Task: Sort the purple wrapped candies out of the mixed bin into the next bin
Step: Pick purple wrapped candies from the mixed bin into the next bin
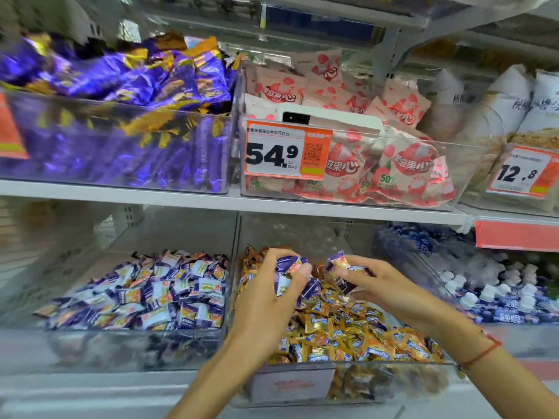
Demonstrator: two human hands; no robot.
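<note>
Shop shelving fills your view; below it, the mixed bin of orange sweets sits right of the purple bin. Your left hand clutches purple candies; your right hand pinches another purple candy.

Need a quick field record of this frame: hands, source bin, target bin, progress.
left hand: grips a bunch of purple candies over the mixed bin
right hand: pinches one purple candy, same bin
mixed bin: lower shelf, mostly orange candies, a few purple left near the hands
purple bin: immediately left of it, holds purple and white wrapped candies
progress: handful not yet moved across
</note>
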